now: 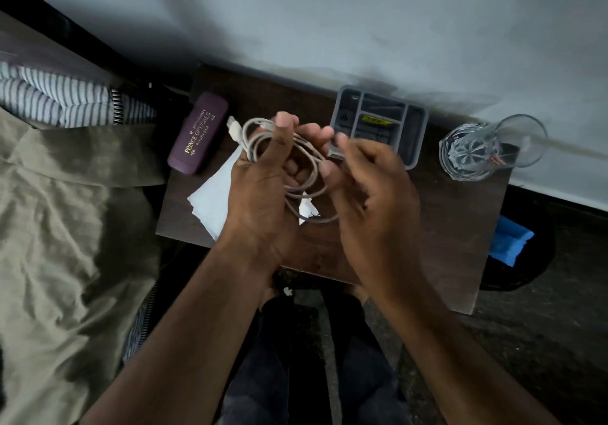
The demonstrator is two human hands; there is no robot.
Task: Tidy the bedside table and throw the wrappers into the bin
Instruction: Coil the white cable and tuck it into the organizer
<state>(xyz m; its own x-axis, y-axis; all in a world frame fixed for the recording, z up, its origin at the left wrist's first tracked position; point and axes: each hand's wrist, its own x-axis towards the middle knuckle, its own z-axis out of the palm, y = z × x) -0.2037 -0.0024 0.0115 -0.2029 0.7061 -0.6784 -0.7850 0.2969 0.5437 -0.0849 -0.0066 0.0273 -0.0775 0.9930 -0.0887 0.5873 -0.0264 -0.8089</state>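
Above the dark wooden bedside table (444, 227), my left hand (263, 188) holds a white charging cable (263, 135) wound in loops around its fingers, the plug end sticking out to the left. My right hand (375, 201) pinches a strand of the same cable near the grey organiser. White tissue paper (214, 194) lies on the table under my left hand, and a torn white piece (307, 209) shows between my hands.
A purple glasses case (197, 132) lies at the table's left. A grey compartment tray (381, 122) sits at the back against the wall, and a clear glass (487, 148) stands at the right. A black bin (519, 260) with something blue inside is on the floor right; the bed (65, 227) lies left.
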